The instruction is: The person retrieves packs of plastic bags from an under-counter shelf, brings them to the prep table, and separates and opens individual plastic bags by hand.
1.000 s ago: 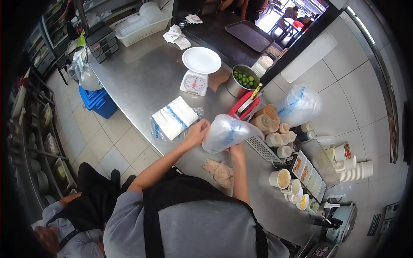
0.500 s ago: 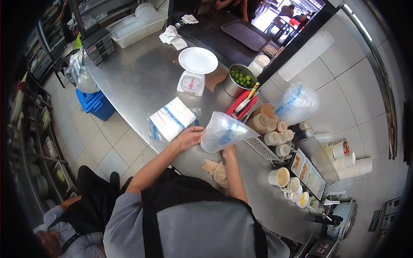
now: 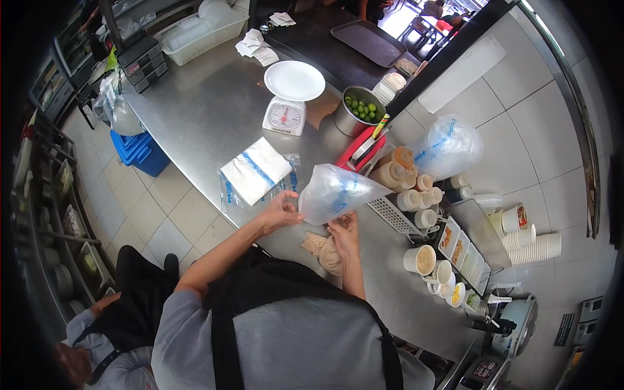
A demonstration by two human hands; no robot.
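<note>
A clear plastic bag [image 3: 338,193] with blue print stands puffed open over the steel counter. My left hand [image 3: 281,213] pinches its rim on the left, fingers closed on the film. On the right side of the rim, my right hand [image 3: 346,235] is closed on the plastic too. A crumpled beige cloth [image 3: 323,250] lies on the counter just below the bag. Left of the bag is a stack of flat white bags [image 3: 257,171] with a blue band, lying on its clear wrapper. Whether the bag holds anything cannot be made out.
A kitchen scale [image 3: 285,117] with a white plate [image 3: 294,81] stands farther back, beside a pot of limes [image 3: 363,107]. Squeeze bottles [image 3: 392,174], a topping tray [image 3: 460,255] and several cups [image 3: 424,260] line the right side. Another person [image 3: 123,325] is at lower left.
The bag has tilted slightly, its pointed end swinging right. My right hand has come up from behind the rim, with more of its fingers showing. My left hand has shifted slightly left.
</note>
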